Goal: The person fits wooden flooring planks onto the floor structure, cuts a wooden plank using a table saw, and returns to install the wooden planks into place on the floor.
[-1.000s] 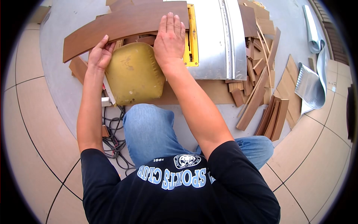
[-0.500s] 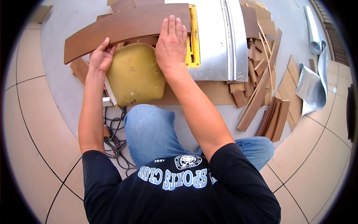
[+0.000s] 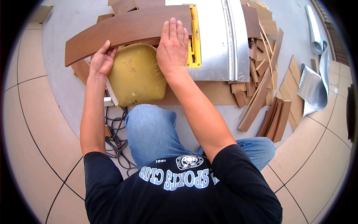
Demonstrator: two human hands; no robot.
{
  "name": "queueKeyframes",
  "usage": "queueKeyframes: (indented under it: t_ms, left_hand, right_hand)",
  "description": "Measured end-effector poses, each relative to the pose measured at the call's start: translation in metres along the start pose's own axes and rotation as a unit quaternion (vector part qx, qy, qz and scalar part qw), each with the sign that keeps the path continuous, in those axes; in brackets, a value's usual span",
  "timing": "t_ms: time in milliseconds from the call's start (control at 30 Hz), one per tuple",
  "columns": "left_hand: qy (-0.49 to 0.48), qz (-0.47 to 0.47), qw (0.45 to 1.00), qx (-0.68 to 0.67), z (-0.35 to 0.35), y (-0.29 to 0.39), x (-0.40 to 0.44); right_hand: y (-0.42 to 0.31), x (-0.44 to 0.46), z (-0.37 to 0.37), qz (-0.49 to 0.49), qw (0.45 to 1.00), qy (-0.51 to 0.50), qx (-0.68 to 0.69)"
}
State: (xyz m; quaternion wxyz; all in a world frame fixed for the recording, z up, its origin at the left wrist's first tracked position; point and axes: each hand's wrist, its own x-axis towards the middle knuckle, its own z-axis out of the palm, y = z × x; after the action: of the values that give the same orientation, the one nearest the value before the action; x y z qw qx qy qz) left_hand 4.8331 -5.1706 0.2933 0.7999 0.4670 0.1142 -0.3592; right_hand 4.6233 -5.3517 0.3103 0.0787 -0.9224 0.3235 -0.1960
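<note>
A wide brown wooden plank [image 3: 123, 28] lies crosswise at the top of the view, its right end against a yellow slotted insert plate [image 3: 194, 37] in a silver metal saw table [image 3: 214, 44]. My left hand [image 3: 102, 61] grips the plank's near edge towards its left end, thumb on top and fingers underneath. Near the right end, my right hand [image 3: 172, 48] rests flat on the plank with fingers stretched out. A worn yellow-green rounded housing [image 3: 136, 74] sits below the plank, between my hands. No blade can be made out in the slot.
Brown wood offcuts [image 3: 257, 78] are heaped right of the metal table, with several narrow strips [image 3: 275, 119] nearer me. Silver foil sheeting [image 3: 313, 87] lies curled at far right. Black cables [image 3: 117, 140] tangle by my left knee. More boards [image 3: 125, 6] lie behind the plank.
</note>
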Motion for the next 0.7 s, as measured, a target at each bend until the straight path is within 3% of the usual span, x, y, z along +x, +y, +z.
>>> queueKeyframes:
  t_ms: [700]
  left_hand:
    - [-0.002,-0.007,1.0,-0.005,-0.009,-0.002,-0.01]
  right_hand:
    - [-0.001,-0.011,-0.008,0.0,1.0,-0.005,0.01]
